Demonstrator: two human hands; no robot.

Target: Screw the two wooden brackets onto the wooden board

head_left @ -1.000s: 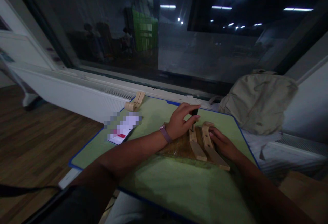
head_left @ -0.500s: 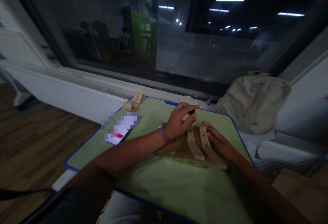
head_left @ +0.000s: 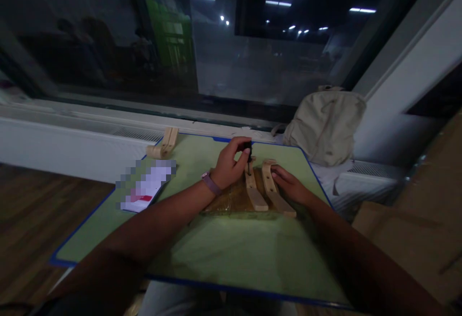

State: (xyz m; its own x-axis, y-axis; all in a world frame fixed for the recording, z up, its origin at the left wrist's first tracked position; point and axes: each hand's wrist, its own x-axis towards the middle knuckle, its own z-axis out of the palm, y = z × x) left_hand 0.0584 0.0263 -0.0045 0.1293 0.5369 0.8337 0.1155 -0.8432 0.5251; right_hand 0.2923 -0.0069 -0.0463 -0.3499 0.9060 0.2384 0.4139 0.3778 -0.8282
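Observation:
My left hand (head_left: 231, 164) pinches a small black-handled tool (head_left: 248, 151) and holds it upright on the top end of a pale wooden piece (head_left: 253, 191). A second curved wooden piece (head_left: 273, 194) lies beside it, and my right hand (head_left: 290, 187) rests flat against its right side, fingers stretched out. Both pieces lie on a brown plastic-wrapped board (head_left: 233, 198) on a green mat with a blue edge (head_left: 216, 253). A purple band is on my left wrist.
Another pair of wooden pieces (head_left: 163, 143) lies at the mat's far left corner. A white card (head_left: 146, 188) sits on the left of the mat. A beige backpack (head_left: 325, 121) stands against the window sill at the right. A dark window runs behind.
The view has swung right and down. My left hand still pinches the tool on the wooden piece, and my right hand stays against the second piece.

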